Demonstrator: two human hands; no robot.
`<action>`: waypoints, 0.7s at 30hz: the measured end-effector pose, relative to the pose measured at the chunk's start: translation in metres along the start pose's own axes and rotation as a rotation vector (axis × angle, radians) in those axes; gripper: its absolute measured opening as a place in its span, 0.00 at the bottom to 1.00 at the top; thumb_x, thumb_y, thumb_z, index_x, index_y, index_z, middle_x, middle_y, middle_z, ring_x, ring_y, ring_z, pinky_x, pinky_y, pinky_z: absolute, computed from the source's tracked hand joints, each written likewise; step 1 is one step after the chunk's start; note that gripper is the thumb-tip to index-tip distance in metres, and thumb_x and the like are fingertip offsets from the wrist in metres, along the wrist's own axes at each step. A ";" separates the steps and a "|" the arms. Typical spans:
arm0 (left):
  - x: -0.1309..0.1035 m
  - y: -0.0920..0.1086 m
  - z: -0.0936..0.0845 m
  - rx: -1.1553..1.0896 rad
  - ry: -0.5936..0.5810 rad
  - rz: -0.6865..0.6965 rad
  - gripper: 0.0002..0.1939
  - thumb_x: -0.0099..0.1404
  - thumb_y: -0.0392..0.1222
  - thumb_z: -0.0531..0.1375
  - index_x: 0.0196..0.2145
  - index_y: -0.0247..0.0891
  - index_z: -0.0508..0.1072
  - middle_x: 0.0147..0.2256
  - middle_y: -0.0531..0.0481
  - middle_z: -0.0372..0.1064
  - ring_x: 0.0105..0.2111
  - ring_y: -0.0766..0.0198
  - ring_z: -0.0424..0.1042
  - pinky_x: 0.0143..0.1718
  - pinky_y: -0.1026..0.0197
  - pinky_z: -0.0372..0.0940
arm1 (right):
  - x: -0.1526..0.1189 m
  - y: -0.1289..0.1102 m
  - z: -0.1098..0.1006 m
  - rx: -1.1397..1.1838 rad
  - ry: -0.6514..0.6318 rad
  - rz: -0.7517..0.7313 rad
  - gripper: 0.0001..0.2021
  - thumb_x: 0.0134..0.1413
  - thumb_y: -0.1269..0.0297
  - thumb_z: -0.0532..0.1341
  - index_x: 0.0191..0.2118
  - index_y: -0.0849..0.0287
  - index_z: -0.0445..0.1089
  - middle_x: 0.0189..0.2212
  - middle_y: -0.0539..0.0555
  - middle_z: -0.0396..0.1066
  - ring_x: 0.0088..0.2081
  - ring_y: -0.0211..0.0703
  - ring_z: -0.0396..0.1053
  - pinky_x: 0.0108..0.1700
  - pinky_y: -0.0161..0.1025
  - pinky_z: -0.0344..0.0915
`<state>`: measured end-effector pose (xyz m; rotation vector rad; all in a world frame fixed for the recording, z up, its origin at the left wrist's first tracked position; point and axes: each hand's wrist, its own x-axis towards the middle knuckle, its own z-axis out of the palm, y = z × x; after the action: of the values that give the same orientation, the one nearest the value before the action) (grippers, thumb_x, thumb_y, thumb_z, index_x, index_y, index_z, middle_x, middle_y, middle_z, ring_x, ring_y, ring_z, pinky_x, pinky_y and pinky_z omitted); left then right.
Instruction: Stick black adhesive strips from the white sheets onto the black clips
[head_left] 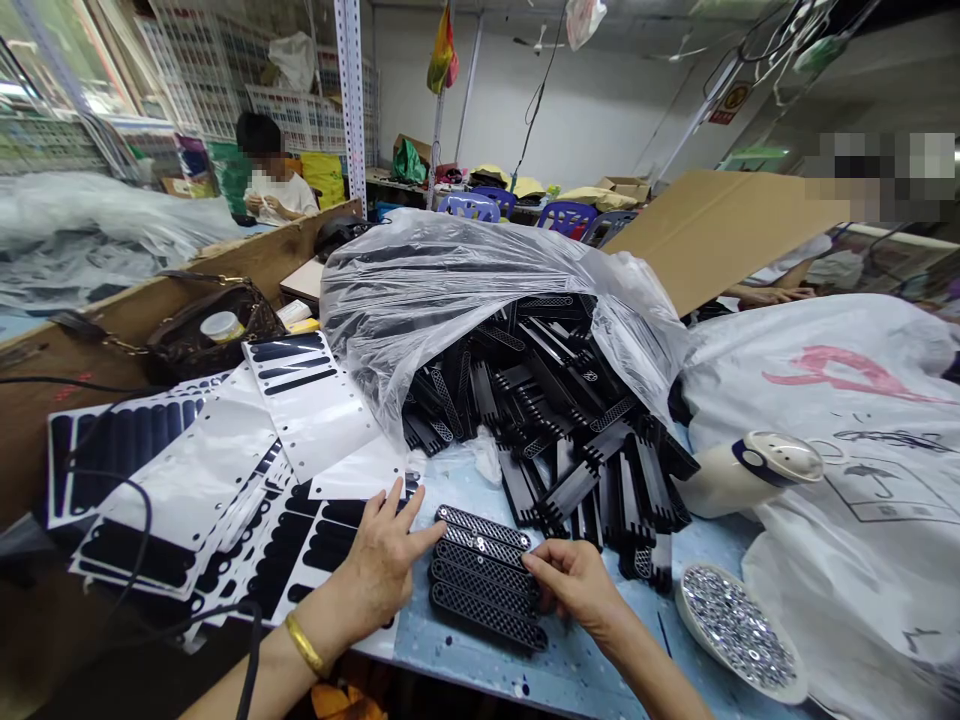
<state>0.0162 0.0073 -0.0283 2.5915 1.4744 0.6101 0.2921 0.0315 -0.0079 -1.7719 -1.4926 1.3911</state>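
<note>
Several black textured strips [484, 580] lie side by side in a stack on the blue table, between my two hands. My left hand [386, 550] has its fingers spread over the edge of the sticker sheets, its thumb reaching toward the strips' left end; it holds nothing. At the strips' right end, my right hand [570, 585] has thumb and index finger pressed together; what they pinch, if anything, is too small to name. White sheets with black stickers [217, 480] lie left of my left hand. Behind the strips, black plastic parts [555, 400] spill from a clear plastic bag [450, 270].
A bowl of small metal pieces [739, 625] stands at the right, near a cream-coloured bottle [750, 470] and white sacks [847, 400]. A brown bag [217, 320] and dark cables are at the left. A person [274, 180] sits at the back left; another person's hand shows behind the cardboard [720, 230].
</note>
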 end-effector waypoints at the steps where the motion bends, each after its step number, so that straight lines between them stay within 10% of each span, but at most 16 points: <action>1: 0.000 0.000 0.000 -0.006 -0.006 0.012 0.36 0.47 0.23 0.58 0.54 0.40 0.73 0.59 0.33 0.64 0.60 0.29 0.59 0.52 0.30 0.60 | 0.000 0.000 0.000 -0.001 0.000 -0.002 0.20 0.35 0.43 0.63 0.19 0.58 0.66 0.09 0.45 0.61 0.13 0.37 0.65 0.14 0.31 0.55; 21: 0.001 0.001 -0.009 -0.106 -0.021 0.089 0.31 0.52 0.24 0.54 0.53 0.39 0.73 0.53 0.39 0.72 0.56 0.42 0.67 0.51 0.39 0.65 | 0.005 0.000 0.003 -0.006 0.042 -0.007 0.19 0.37 0.45 0.62 0.16 0.57 0.64 0.10 0.46 0.61 0.13 0.37 0.62 0.13 0.31 0.54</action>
<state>0.0134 0.0067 -0.0193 2.5853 1.2894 0.6493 0.2893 0.0357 -0.0109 -1.7866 -1.4820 1.3390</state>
